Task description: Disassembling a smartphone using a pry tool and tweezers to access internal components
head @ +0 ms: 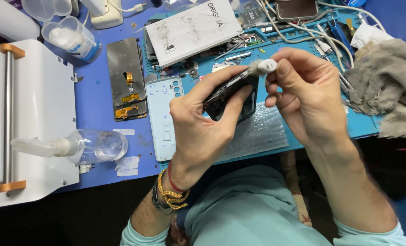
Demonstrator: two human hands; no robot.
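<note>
Clenched on a dark phone (230, 95), my left hand (203, 123) tilts it edge-up over the blue mat (303, 54), so its rim faces my right hand (307, 95), which pinches a white brush (266, 66) with the bristles touching that top edge. I count one phone in hand, one pale back cover (164, 116) flat beside a detached screen (126, 77), one clear bottle (82, 146) lying on its side, one grey rag (387, 84), one white box (191, 29).
</note>
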